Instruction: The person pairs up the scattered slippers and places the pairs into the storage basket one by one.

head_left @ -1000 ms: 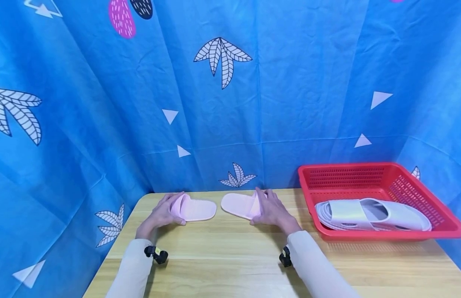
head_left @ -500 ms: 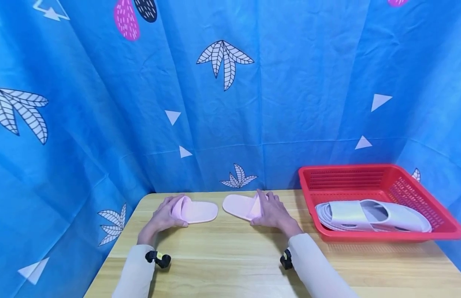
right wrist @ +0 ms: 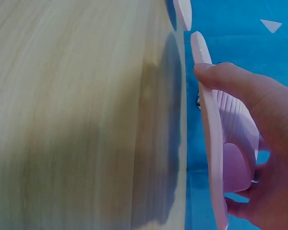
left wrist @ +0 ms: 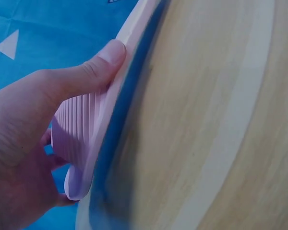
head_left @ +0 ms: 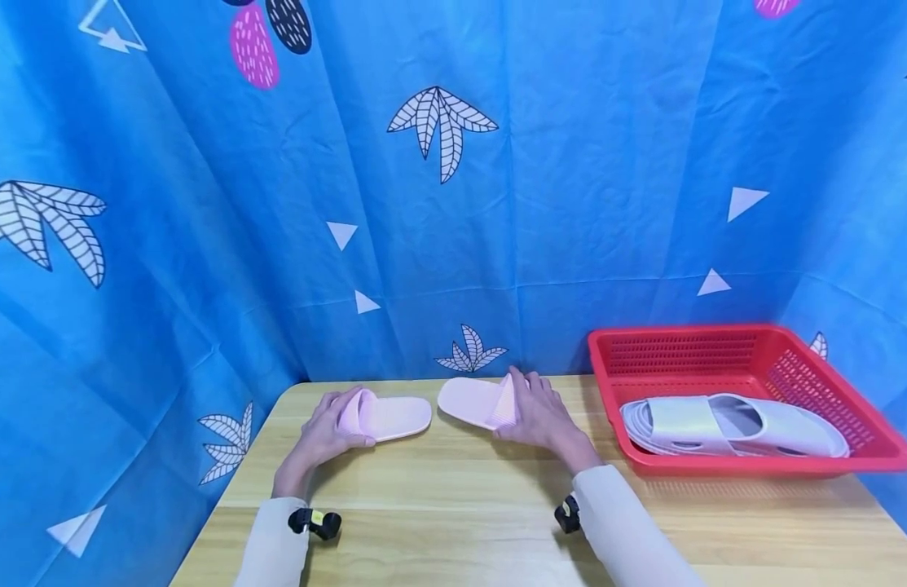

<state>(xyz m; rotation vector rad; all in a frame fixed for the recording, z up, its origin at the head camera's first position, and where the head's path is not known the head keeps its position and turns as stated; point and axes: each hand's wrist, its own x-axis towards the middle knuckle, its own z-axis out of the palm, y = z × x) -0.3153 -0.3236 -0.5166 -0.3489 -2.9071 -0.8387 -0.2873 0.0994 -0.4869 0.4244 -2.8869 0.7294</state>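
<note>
My left hand (head_left: pixel 327 432) grips a pink slide slipper (head_left: pixel 403 417) around its toe end and strap; the sole's other end points right. Opposite it, my right hand (head_left: pixel 544 417) holds a matching pink slipper (head_left: pixel 466 399), whose free end faces left. A small gap separates the two soles. In the left wrist view, the thumb presses the edge of the left slipper's sole beside the ribbed strap. The right wrist view has the right slipper raised off the table, with the thumb on its sole edge and fingers around the strap side. The fingers are partly hidden behind both slippers.
A red plastic basket (head_left: pixel 761 465) stands at the right of the wooden table (head_left: pixel 438 522), with white slippers (head_left: pixel 684 420) lying in it. Behind the table hangs a blue patterned curtain (head_left: pixel 453 236). Black wrist cameras (head_left: pixel 315 522) are strapped over both sleeves.
The right slipper has risen slightly with my right hand. My left hand keeps its grip with hardly any movement. The head view has shifted a little.
</note>
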